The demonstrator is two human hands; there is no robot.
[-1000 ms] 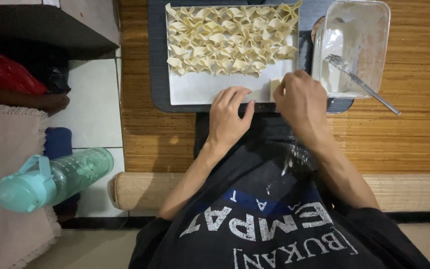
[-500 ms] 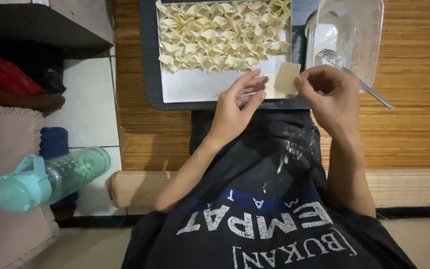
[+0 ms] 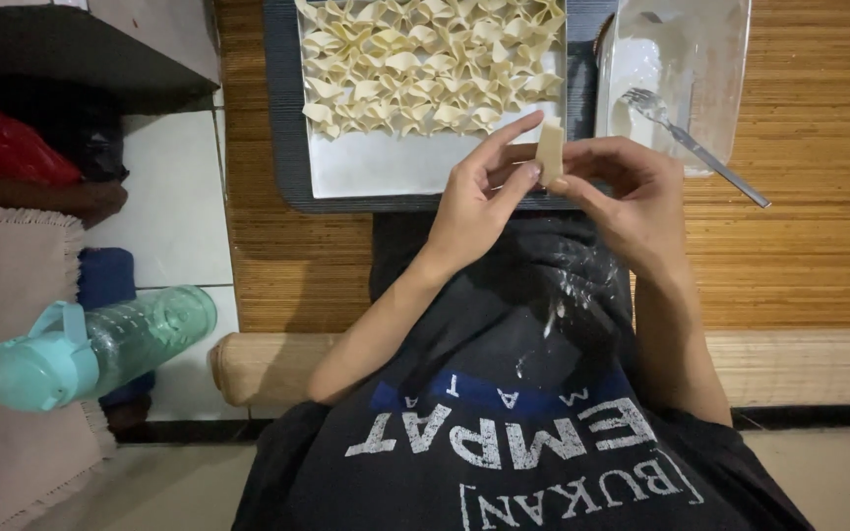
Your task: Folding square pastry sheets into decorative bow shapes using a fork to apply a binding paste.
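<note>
A small pale piece of dough point(image 3: 550, 147) stands folded between the fingertips of both hands. My left hand point(image 3: 479, 192) pinches its left side and my right hand point(image 3: 622, 187) grips its right side, just above my lap. Behind the hands lies a dark tray point(image 3: 282, 118) lined with white paper, holding several folded bow-shaped dough pieces point(image 3: 425, 64) in rows. To the right of the tray stands a clear plastic container point(image 3: 725, 59) with a white floury film and a metal fork point(image 3: 700, 147) resting in it.
A woven bamboo mat point(image 3: 819, 236) covers the floor under the tray. A teal water bottle point(image 3: 91, 349) lies on its side at the left, near a pink rug point(image 3: 2, 295). A dark low shelf point(image 3: 81, 59) is at the top left.
Both hands lifted the dough piece off the tray's near edge and brought it up between the fingertips, where it now stands folded on edge. The camera view shifted slightly.
</note>
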